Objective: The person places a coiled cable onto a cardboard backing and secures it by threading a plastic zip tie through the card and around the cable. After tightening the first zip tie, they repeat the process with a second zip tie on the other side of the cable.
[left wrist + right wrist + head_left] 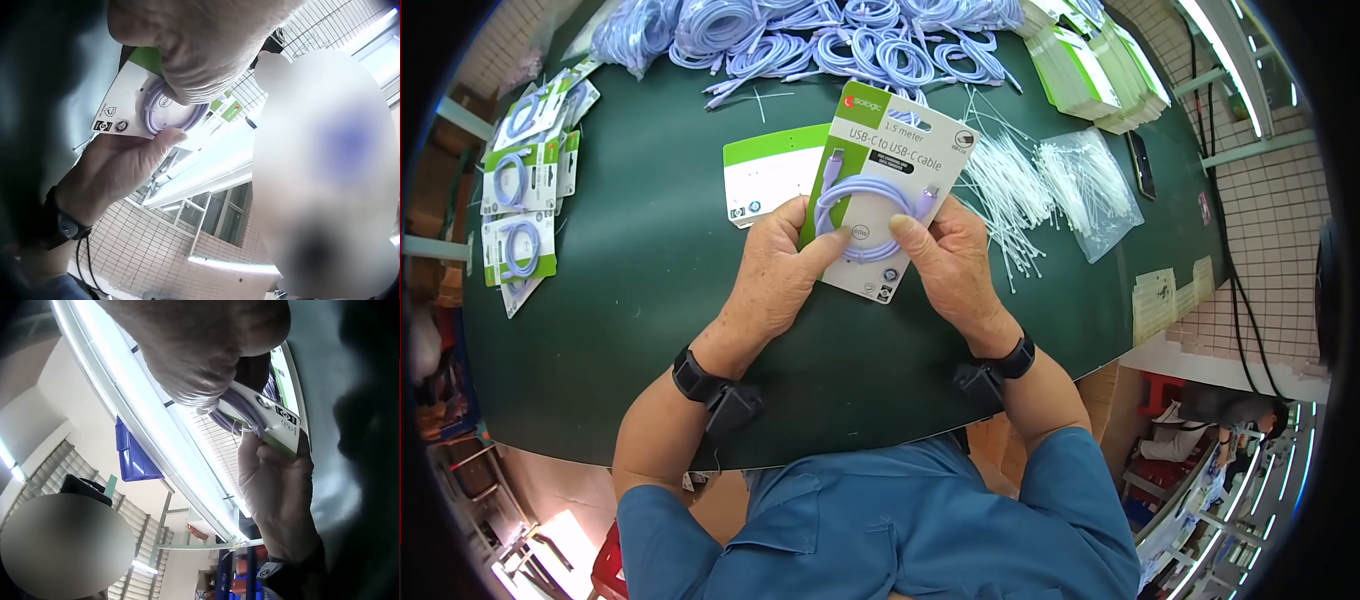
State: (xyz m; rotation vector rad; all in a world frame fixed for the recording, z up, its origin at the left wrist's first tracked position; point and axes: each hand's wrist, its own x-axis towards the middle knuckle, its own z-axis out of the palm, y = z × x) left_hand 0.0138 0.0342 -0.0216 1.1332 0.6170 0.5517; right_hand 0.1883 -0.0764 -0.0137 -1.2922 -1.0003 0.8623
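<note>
A white and green card (865, 270) with a coiled lilac cable (862, 186) on its front is held up above the table, tilted slightly. The left hand (778, 262) grips its left edge, thumb on the coil. On the right edge the right hand (953, 262) does the same, its thumb pressing near the cable's connector. The fingers of both hands are hidden behind the card. In the left wrist view the card (115, 103) and coil (150, 112) show between both hands; the right wrist view shows the card's lower corner (281, 428) and the coil (240, 409).
On the green table (640, 330) lie coiled cables (890, 50) at the back, blank-looking cards (765, 165) behind the left hand, white ties (1010, 180) and a bag of ties (1090, 185) at right. Carded cables (520, 245) lie left; card stacks (1090, 75) stand back right, near a phone (1141, 165).
</note>
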